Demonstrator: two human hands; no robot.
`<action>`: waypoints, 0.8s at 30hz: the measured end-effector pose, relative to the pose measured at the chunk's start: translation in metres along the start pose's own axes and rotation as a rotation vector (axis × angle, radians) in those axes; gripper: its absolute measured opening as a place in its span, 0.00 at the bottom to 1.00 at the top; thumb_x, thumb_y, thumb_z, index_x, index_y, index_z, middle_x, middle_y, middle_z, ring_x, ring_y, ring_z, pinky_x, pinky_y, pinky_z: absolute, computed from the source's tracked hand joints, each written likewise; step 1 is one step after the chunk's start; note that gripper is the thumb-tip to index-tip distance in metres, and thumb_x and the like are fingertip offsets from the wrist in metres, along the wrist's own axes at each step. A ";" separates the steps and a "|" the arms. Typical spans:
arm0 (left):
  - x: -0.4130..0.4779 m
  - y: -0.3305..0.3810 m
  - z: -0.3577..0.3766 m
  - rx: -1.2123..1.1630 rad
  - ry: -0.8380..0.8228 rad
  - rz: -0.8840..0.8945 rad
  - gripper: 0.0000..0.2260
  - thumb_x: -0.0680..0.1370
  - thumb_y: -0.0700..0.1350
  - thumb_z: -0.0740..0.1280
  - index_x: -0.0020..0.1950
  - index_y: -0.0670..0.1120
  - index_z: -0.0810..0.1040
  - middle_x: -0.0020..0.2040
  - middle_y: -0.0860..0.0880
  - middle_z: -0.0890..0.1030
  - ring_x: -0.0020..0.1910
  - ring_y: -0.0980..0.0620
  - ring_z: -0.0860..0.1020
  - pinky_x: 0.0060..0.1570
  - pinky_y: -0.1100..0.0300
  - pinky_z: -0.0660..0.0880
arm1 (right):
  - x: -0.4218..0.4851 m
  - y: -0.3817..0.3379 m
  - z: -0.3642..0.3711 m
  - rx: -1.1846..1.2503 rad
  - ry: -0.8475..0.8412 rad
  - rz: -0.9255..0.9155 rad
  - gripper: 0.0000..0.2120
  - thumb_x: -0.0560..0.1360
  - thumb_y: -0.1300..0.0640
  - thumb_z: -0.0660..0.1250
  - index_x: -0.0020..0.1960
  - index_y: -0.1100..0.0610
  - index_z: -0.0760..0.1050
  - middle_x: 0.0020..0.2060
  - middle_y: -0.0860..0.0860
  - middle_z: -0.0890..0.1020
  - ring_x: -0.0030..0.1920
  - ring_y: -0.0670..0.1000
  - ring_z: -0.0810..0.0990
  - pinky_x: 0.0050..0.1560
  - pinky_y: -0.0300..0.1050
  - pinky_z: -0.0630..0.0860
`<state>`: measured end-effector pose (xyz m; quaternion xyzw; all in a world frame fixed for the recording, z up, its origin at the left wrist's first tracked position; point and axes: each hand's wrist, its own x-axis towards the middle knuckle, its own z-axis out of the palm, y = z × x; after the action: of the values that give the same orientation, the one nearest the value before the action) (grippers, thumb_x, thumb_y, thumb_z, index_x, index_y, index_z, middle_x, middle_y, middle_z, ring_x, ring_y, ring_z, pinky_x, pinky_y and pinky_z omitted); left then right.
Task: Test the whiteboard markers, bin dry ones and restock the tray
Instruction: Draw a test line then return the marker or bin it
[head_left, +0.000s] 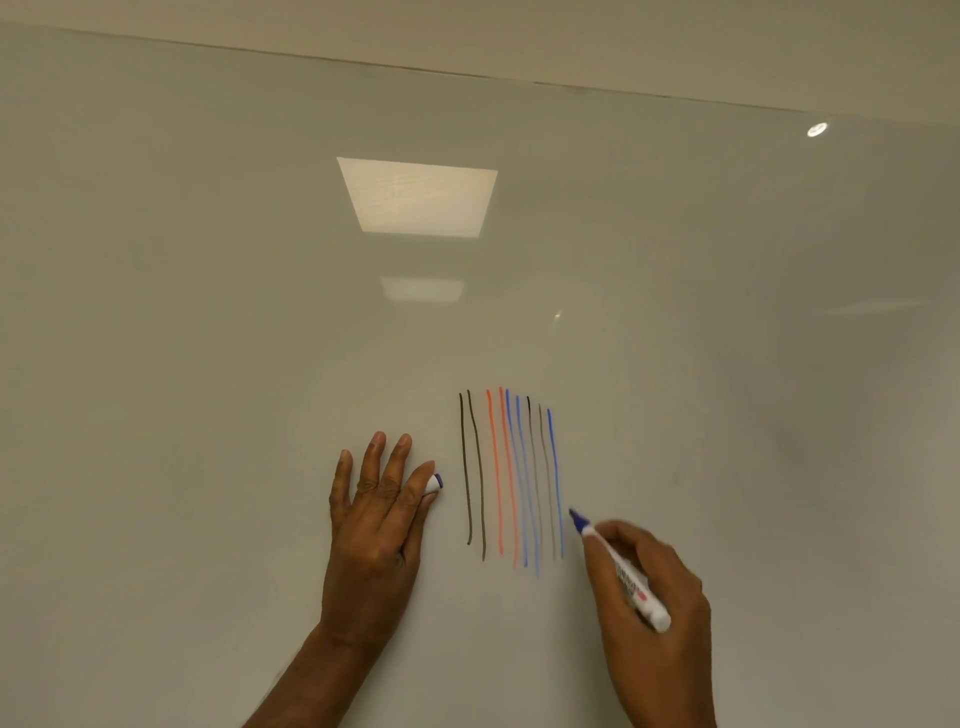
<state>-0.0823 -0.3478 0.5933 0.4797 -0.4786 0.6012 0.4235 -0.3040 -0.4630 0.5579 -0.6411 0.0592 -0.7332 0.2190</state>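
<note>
So, quick rundown of where you're at:

- Counts first: one marker (631, 584), one loose cap (434, 483), and nine test strokes (512, 473) on the whiteboard (208, 312).
- Going left to right, the strokes run two dark, two red-orange, two blue, two dark (the second one washed-out grey), then one blue. That makes four dark, two red-orange and three blue, all roughly vertical and packed close together.
- The marker has a white barrel with small print and a red patch on it, plus a blue collar and a blue tip (575, 517).
- Your right hand (649, 587) has its fingers curled round the barrel. The tip sticks out up and to the left of your fingers, and the back end pokes out at lower right.
- The tip sits just right of the last blue stroke, near its lower part. I can't tell if it's actually touching the board.
- Your left hand (379, 514) lies flat on the board, just left of the strokes, with four fingers straight and spread. The cap, white with a blue end, peeks out beside the index finger, and it looks pinched against the thumb tip tucked under it.
- The glossy board also shows two rectangular light reflections (418, 197) and one small round one.
</note>
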 end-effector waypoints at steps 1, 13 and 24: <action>0.000 0.000 0.000 -0.002 -0.001 0.000 0.16 0.82 0.43 0.66 0.68 0.39 0.80 0.73 0.39 0.74 0.77 0.39 0.68 0.75 0.33 0.62 | 0.012 -0.011 0.003 0.009 -0.010 -0.023 0.09 0.75 0.47 0.71 0.51 0.51 0.82 0.43 0.44 0.84 0.43 0.46 0.83 0.43 0.39 0.79; -0.001 -0.002 -0.001 0.000 -0.009 0.011 0.16 0.81 0.41 0.67 0.68 0.39 0.79 0.73 0.41 0.75 0.77 0.40 0.68 0.75 0.33 0.61 | 0.036 -0.012 0.018 -0.035 -0.026 -0.056 0.17 0.77 0.42 0.64 0.58 0.51 0.80 0.48 0.43 0.83 0.48 0.48 0.83 0.48 0.50 0.82; -0.018 0.017 -0.023 -0.219 -0.084 -0.150 0.16 0.82 0.45 0.64 0.68 0.42 0.79 0.72 0.46 0.76 0.78 0.47 0.67 0.78 0.43 0.60 | -0.054 0.015 -0.023 0.082 -0.120 0.363 0.18 0.64 0.31 0.74 0.49 0.39 0.82 0.42 0.43 0.85 0.43 0.45 0.84 0.45 0.31 0.79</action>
<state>-0.0991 -0.3291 0.5711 0.4899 -0.5215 0.4914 0.4965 -0.3178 -0.4590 0.4993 -0.6530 0.1306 -0.6439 0.3768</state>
